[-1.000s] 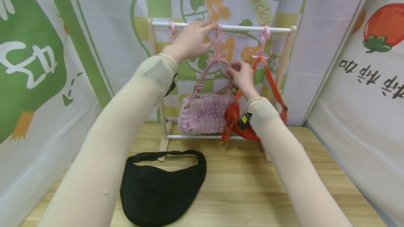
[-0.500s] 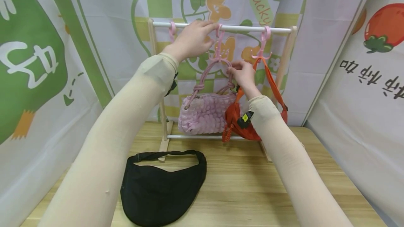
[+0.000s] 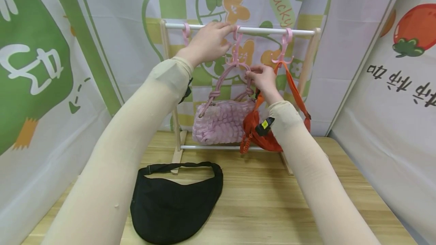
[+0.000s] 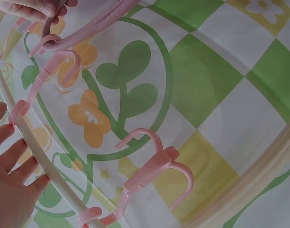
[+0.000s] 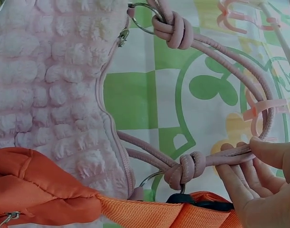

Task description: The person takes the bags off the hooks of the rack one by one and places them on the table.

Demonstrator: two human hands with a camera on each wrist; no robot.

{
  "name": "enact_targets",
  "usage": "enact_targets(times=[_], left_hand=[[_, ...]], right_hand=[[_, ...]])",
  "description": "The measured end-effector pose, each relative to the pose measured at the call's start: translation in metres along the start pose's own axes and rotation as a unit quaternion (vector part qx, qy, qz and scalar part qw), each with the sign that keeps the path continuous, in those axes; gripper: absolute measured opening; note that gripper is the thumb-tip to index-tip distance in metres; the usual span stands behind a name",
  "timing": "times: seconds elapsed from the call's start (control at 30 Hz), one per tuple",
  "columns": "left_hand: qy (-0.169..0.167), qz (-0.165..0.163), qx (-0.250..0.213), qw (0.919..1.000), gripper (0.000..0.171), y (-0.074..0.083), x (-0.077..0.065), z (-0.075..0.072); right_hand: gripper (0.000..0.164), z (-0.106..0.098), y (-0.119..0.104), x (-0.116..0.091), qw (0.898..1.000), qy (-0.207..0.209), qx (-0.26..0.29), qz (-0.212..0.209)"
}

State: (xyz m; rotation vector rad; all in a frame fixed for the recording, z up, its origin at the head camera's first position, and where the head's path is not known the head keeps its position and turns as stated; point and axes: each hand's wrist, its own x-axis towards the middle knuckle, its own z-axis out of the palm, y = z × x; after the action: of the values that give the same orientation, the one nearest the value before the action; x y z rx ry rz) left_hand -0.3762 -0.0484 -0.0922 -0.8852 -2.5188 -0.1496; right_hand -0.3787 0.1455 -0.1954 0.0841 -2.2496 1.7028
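A pink plush handbag (image 3: pixel 223 122) hangs by its knotted double handle (image 3: pixel 223 78) on the pink middle hook (image 3: pixel 235 54). My right hand (image 3: pixel 263 78) pinches the right side of that handle between thumb and fingers, just above the lower knot (image 5: pixel 185 171) seen in the right wrist view. My left hand (image 3: pixel 211 41) lies with its fingers stretched over the white top rod (image 3: pixel 262 30), the fingertips right at the middle hook's loop. In the left wrist view, the left fingers (image 4: pixel 16 161) are spread along the rod. The left hook (image 4: pixel 149 171) carries nothing.
An orange bag (image 3: pixel 252 124) hangs from the right-hand hook (image 3: pixel 285 44), partly behind my right wrist. A black shoulder bag (image 3: pixel 177 207) lies flat on the wooden table (image 3: pixel 265 207), in front of the rack. Wooden posts (image 3: pixel 308 59) hold the rod, with printed curtains around.
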Motion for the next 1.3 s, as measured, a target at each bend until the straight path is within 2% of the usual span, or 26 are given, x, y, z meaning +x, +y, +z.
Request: enact_targets(times=[0.3,0.57,1.0,1.3], left_hand=[[0.004,-0.001,0.0,1.0,0.054,0.0,0.0,0.0],[0.006,0.0,0.0,1.0,0.054,0.0,0.001,0.0],[0.006,0.003,0.004,1.0,0.053,0.001,0.001,0.0],[0.006,0.005,0.007,0.9999,0.053,-0.001,0.002,0.001]], right_hand=[[0.028,-0.003,-0.004,-0.003,1.0,0.0,0.014,-0.003],[0.032,-0.002,-0.004,0.001,1.0,-0.004,0.01,0.024],[0.031,-0.002,-0.011,-0.002,1.0,0.001,-0.003,0.0],[0.03,-0.001,-0.014,-0.003,1.0,0.01,0.008,-0.013]])
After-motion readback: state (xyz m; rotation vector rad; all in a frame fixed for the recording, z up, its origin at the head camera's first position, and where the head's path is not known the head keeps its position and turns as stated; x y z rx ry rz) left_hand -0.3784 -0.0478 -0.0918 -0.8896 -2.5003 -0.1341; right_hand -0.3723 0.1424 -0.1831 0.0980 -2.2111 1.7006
